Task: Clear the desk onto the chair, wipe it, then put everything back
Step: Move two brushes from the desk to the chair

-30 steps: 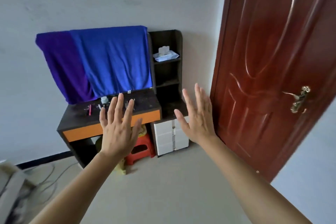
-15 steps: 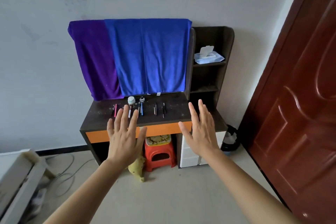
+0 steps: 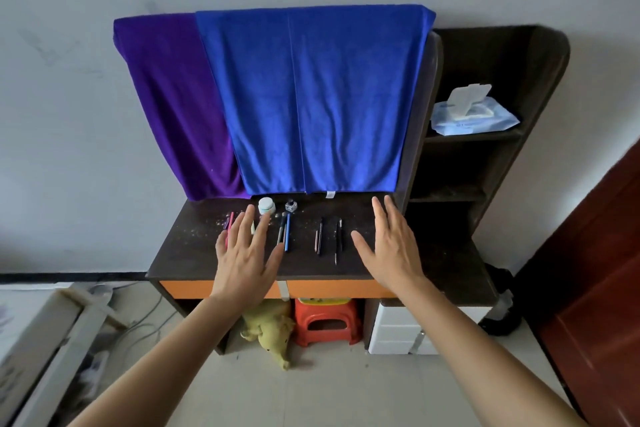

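A dark desk (image 3: 349, 270) with an orange front stands against the wall, its top speckled with crumbs. On it lie a pink pen (image 3: 229, 222), a blue pen (image 3: 287, 232), several dark pens (image 3: 328, 236), a small white jar (image 3: 266, 205) and a small ink bottle (image 3: 291, 205). My left hand (image 3: 247, 260) is raised in front of the desk's left half with fingers spread, holding nothing. My right hand (image 3: 393, 246) is held out over the right half, fingers straight, also empty. An orange stool (image 3: 327, 322) sits under the desk.
A blue towel (image 3: 311, 97) and a purple towel (image 3: 173, 107) hang behind the desk. A dark shelf unit (image 3: 485, 166) holds a pack of wet wipes (image 3: 471, 113). White drawers (image 3: 398, 333) and a yellow plush toy (image 3: 272, 329) sit below. A red-brown door (image 3: 602, 288) is right; a white box (image 3: 41, 333) and cables left.
The view has swung left from the door and closed in on the desk. Both hands stay raised and spread, now in front of the desk top.
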The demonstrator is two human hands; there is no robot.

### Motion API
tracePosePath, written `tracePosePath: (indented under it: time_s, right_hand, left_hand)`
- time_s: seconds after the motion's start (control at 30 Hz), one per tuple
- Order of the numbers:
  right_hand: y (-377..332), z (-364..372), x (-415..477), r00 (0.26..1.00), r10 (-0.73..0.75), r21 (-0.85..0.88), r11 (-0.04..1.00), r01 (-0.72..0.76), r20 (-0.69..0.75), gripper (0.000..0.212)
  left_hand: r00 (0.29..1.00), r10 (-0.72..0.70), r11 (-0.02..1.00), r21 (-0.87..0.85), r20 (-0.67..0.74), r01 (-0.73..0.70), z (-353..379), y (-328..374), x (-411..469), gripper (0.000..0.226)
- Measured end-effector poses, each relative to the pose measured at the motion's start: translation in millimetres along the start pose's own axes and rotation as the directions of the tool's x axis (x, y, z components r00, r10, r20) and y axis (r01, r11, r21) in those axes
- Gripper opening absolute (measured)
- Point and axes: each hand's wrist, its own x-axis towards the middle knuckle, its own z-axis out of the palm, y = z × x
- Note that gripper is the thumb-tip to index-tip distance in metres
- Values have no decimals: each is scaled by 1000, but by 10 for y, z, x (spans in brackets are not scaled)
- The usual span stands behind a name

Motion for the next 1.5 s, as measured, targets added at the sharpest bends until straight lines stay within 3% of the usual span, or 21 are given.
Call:
tracePosePath:
  time_s: [0.27, 0.57, 0.77, 0.93, 1.13, 1.5]
  right_hand:
    - [243, 895, 604, 974, 76, -25, 997, -72, 214, 80]
    - [435, 1603, 1365, 882, 264, -135, 964, -229, 390, 78]
    - [485, 2148, 1457, 753, 414, -121, 902, -414, 511, 80]
    - [588, 2532, 1501, 676, 475, -164, 867, -471, 564, 76]
    - [825, 2633, 1511, 709, 467, -115, 867, -485, 528, 58]
    - [1373, 2502, 1585, 657, 525, -20, 789, -614, 541, 19]
  left_hand:
    - [976, 28, 1000, -20, 216, -24, 969, -451, 753, 65]
    - [893, 96, 993, -105, 440, -55, 1956, -855, 1908, 67]
    - [789, 60, 979, -192, 611, 74, 2572, -828, 2130, 61]
    - [708, -43, 945, -202, 705, 258, 2899, -712, 2096, 55]
    - [697, -200, 928, -96, 688, 360, 3099, -501, 2084, 59]
    - [663, -355, 842, -84, 659, 534, 3288, -240, 2276, 18]
